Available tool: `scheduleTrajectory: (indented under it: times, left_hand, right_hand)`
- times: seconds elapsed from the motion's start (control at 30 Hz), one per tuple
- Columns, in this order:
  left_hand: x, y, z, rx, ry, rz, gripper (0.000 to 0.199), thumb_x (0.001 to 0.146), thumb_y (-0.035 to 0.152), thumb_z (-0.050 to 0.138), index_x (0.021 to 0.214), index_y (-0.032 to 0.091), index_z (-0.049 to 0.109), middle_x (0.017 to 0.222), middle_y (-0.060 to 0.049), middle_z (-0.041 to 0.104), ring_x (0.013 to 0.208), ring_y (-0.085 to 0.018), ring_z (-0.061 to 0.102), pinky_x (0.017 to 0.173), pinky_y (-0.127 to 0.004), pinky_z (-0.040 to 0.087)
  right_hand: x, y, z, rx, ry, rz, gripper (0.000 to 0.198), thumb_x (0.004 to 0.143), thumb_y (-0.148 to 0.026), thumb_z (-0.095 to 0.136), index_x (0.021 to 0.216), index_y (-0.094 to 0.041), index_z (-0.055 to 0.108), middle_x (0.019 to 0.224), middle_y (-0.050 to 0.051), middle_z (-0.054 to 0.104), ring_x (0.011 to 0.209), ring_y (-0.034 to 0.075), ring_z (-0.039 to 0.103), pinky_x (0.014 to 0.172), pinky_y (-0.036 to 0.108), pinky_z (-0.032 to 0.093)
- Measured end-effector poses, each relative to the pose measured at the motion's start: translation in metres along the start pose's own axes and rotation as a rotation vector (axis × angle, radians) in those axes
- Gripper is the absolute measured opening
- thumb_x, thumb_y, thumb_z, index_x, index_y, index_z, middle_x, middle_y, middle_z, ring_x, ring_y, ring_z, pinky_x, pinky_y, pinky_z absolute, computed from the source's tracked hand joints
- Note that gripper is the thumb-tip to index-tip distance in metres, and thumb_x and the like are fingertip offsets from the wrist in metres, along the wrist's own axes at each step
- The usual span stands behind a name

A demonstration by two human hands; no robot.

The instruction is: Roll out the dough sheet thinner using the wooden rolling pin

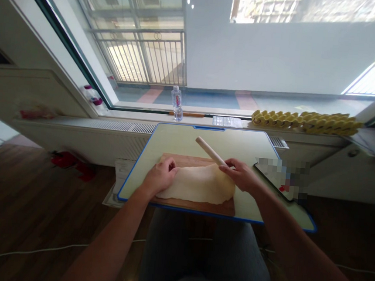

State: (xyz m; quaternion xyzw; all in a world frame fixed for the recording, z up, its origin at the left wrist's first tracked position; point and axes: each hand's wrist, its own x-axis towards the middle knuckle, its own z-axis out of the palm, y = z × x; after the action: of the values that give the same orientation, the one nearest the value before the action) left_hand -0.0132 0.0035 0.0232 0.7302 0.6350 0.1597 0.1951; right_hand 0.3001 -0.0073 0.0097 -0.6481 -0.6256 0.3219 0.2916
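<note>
A wide, flat sheet of pale dough [200,184] lies over a wooden board [185,160], covering most of it. My left hand [161,176] is closed at the dough's upper left corner, fingers curled over its edge. In my right hand [238,174] is one end of a light wooden rolling pin [209,149], gripped at the dough's upper right corner. The pin's far end points up and left, beyond the board. Whether my right fingers also touch the dough, I cannot tell.
The board rests on a blue-edged folding table [150,150]. To the right on the table is a dark-edged tablet-like device [272,180], partly blurred. Along the windowsill stand a clear water bottle [177,104] and yellow egg-tray-like strips [307,121]. A cable [49,249] crosses the floor.
</note>
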Motion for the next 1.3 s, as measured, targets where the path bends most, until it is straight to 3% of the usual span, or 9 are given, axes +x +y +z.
scheduleTrajectory:
  times: [0.13,0.3,0.53,0.77,1.03,1.3]
  left_hand:
    - [0.023,-0.009,-0.002,0.041,0.058,-0.007,0.010,0.097,0.030,0.059,0.101,0.025,0.066,0.102,-0.006,0.077,0.095,-0.023,0.071,0.086,-0.032,0.051]
    - [0.041,-0.013,-0.004,0.086,0.014,0.014,0.014,0.094,0.034,0.063,0.103,0.026,0.070,0.105,-0.005,0.079,0.097,-0.023,0.072,0.087,-0.032,0.051]
    - [0.030,-0.011,-0.006,0.074,-0.079,0.038,0.023,0.087,0.031,0.070,0.108,0.025,0.076,0.121,-0.005,0.079,0.105,-0.025,0.072,0.093,-0.032,0.051]
    - [0.021,-0.008,-0.002,-0.044,-0.087,0.049,0.018,0.091,0.027,0.063,0.099,0.022,0.079,0.105,-0.006,0.081,0.100,-0.025,0.073,0.089,-0.031,0.051]
    - [0.003,-0.002,0.006,-0.039,-0.011,-0.019,0.022,0.095,0.028,0.063,0.112,0.024,0.076,0.108,-0.006,0.080,0.097,-0.023,0.073,0.088,-0.032,0.053]
    - [-0.003,-0.005,0.011,0.045,0.088,0.019,0.021,0.096,0.024,0.064,0.115,0.025,0.074,0.105,-0.006,0.079,0.100,-0.023,0.073,0.091,-0.032,0.052]
  right_hand:
    - [0.012,-0.014,0.006,-0.095,0.001,0.030,0.034,0.093,-0.050,0.064,0.105,-0.019,0.074,0.091,0.005,0.074,0.080,0.020,0.065,0.066,0.028,0.044]
    - [0.026,-0.026,0.004,-0.229,0.033,0.061,0.029,0.096,-0.042,0.065,0.110,-0.018,0.074,0.098,0.008,0.076,0.086,0.021,0.066,0.069,0.029,0.043]
    - [0.026,-0.006,-0.019,-0.318,0.047,0.111,0.030,0.097,-0.043,0.066,0.112,-0.018,0.074,0.103,0.009,0.077,0.091,0.022,0.067,0.072,0.029,0.042]
    - [0.018,0.004,-0.031,-0.393,0.068,0.154,0.033,0.097,-0.044,0.064,0.113,-0.017,0.076,0.103,0.011,0.077,0.090,0.023,0.068,0.071,0.030,0.043]
    - [-0.004,0.022,-0.042,-0.433,0.076,0.203,0.034,0.093,-0.045,0.061,0.105,-0.017,0.076,0.095,0.011,0.077,0.084,0.025,0.069,0.066,0.032,0.044]
    - [-0.019,0.016,-0.043,-0.509,0.218,0.084,0.038,0.092,-0.049,0.059,0.112,-0.019,0.074,0.111,0.015,0.074,0.100,0.030,0.067,0.079,0.037,0.048]
